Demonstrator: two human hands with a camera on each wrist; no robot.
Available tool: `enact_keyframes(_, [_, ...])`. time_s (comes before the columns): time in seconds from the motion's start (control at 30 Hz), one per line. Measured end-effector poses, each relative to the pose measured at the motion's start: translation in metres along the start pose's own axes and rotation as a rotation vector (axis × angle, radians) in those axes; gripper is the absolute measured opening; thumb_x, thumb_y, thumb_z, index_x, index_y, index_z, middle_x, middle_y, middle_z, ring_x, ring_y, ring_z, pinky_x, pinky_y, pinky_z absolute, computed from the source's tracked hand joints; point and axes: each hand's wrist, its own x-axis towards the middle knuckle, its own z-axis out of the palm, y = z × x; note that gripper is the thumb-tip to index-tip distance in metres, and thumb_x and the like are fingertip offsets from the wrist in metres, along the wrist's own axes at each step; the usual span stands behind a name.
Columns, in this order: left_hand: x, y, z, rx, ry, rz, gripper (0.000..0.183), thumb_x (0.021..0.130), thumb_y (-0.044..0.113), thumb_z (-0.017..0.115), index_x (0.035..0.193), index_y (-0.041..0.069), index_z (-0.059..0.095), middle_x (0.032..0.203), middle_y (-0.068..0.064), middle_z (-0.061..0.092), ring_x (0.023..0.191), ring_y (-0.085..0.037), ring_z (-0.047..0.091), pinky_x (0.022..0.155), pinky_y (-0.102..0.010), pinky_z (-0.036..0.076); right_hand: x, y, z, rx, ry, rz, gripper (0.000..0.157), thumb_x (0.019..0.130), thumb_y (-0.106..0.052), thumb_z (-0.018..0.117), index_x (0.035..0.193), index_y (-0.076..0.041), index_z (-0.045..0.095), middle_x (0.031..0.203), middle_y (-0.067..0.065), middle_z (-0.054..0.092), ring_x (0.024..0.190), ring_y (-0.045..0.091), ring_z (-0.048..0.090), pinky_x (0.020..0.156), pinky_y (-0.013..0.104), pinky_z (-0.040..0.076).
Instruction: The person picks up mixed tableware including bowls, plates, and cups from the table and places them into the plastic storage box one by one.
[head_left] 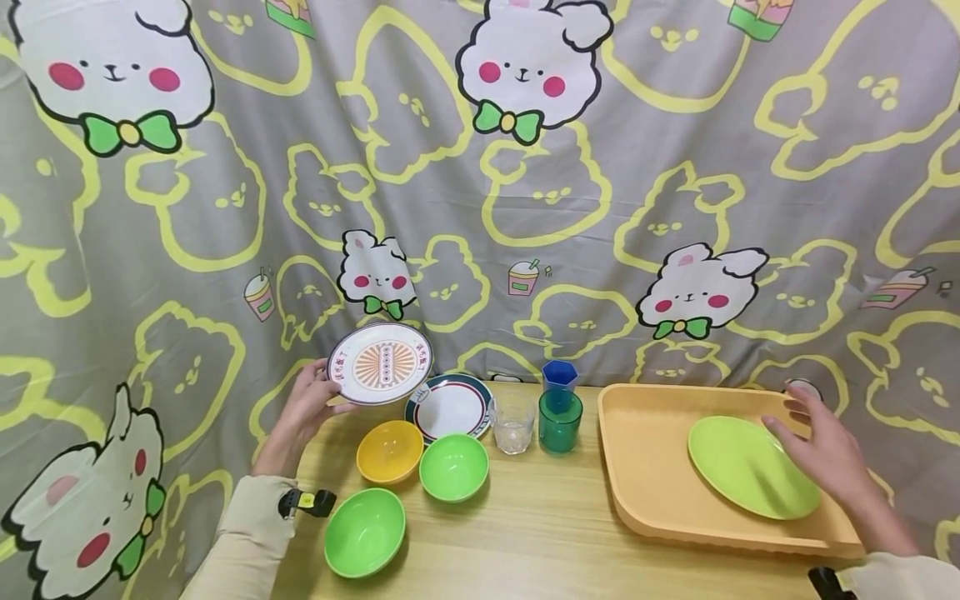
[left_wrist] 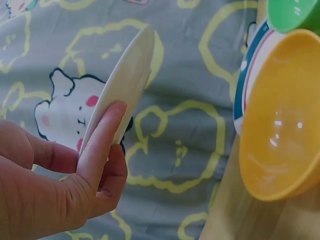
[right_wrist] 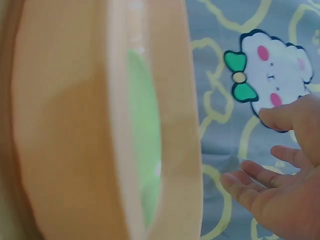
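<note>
A white plate (head_left: pixel 381 364) with an orange sunburst print is raised above the table's back left, tilted, its rim pinched by my left hand (head_left: pixel 306 402). In the left wrist view the plate (left_wrist: pixel 125 82) shows nearly edge-on between thumb and fingers. My right hand (head_left: pixel 821 442) holds nothing and hovers with spread, relaxed fingers over an orange tray (head_left: pixel 645 467). Inside that tray lies a green plate (head_left: pixel 750 467), partly behind the hand. In the right wrist view the right hand (right_wrist: pixel 280 175) is apart from the tray wall.
Left on the table (head_left: pixel 525 533) are an orange bowl (head_left: pixel 390 452), two green bowls (head_left: pixel 453 468) and a dark-rimmed plate (head_left: pixel 450 408) behind them. Beside these stand a clear glass (head_left: pixel 513 425), a green cup (head_left: pixel 560 423) and a blue cup (head_left: pixel 559 375). A patterned curtain (head_left: pixel 450 208) closes the back.
</note>
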Motion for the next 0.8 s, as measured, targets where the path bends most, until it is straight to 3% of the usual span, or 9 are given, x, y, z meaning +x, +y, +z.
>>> enact_keyframes(0.1, [-0.002,0.002,0.004,-0.014,-0.005,-0.002,0.076,0.094,-0.016,0.032,0.16,-0.003,-0.003,0.163,-0.032,0.013,0.105,-0.02,0.056,0.083,-0.034,0.062,0.001,-0.007,0.001,0.028,0.014,0.002,0.068,0.104,-0.02,0.06,0.154,0.011,0.025,0.134,0.046,0.044,0.115,0.068,0.046,0.088,0.075,0.037])
enact_keyframes(0.13, [-0.003,0.003,0.005,-0.019,-0.007,-0.003,0.076,0.094,-0.016,0.032,0.16,-0.002,-0.004,0.164,-0.031,0.011,0.107,-0.02,0.055,0.083,-0.034,0.062,0.002,-0.009,0.002,0.027,0.021,0.004,0.069,0.104,-0.021,0.06,0.155,0.01,0.025,0.134,0.045,0.045,0.115,0.067,0.047,0.088,0.069,0.041])
enact_keyframes(0.23, [-0.006,0.004,0.009,-0.027,-0.014,-0.003,0.076,0.095,-0.016,0.031,0.16,-0.001,-0.004,0.164,-0.031,0.011,0.11,-0.022,0.054,0.084,-0.034,0.062,0.003,-0.014,0.003,0.041,0.035,0.007,0.07,0.104,-0.021,0.061,0.156,0.008,0.025,0.135,0.043,0.046,0.114,0.067,0.048,0.085,0.035,0.05])
enact_keyframes(0.3, [-0.008,0.005,0.012,-0.031,-0.022,0.003,0.075,0.096,-0.015,0.031,0.161,-0.001,-0.004,0.163,-0.031,0.011,0.11,-0.022,0.054,0.084,-0.034,0.062,0.004,-0.017,0.005,0.061,0.042,0.008,0.071,0.103,-0.021,0.062,0.157,0.007,0.026,0.135,0.042,0.046,0.114,0.066,0.048,0.075,0.013,0.042])
enact_keyframes(0.37, [-0.01,0.005,0.015,-0.028,-0.032,0.01,0.074,0.097,-0.014,0.031,0.161,-0.001,-0.004,0.163,-0.032,0.012,0.11,-0.022,0.054,0.084,-0.034,0.062,0.004,-0.02,0.007,0.079,0.049,0.006,0.072,0.102,-0.021,0.064,0.156,0.008,0.026,0.135,0.041,0.047,0.113,0.067,0.049,0.067,0.002,0.032])
enact_keyframes(0.57, [-0.016,0.007,0.023,-0.022,-0.041,0.03,0.069,0.1,-0.012,0.031,0.161,-0.001,0.0,0.159,-0.031,0.019,0.109,-0.02,0.056,0.085,-0.035,0.062,0.009,-0.032,0.013,0.137,0.037,0.03,0.077,0.103,-0.028,0.064,0.158,0.006,0.022,0.139,0.042,0.043,0.118,0.067,0.046,0.067,0.0,0.034])
enact_keyframes(0.8, [-0.021,0.008,0.038,-0.062,-0.052,0.044,0.07,0.099,-0.013,0.029,0.16,-0.001,-0.004,0.162,-0.031,0.011,0.125,-0.032,0.048,0.084,-0.035,0.062,0.013,-0.049,0.018,0.212,0.062,0.035,0.077,0.103,-0.029,0.063,0.16,0.003,0.021,0.143,0.039,0.042,0.126,0.057,0.043,0.076,-0.005,0.036])
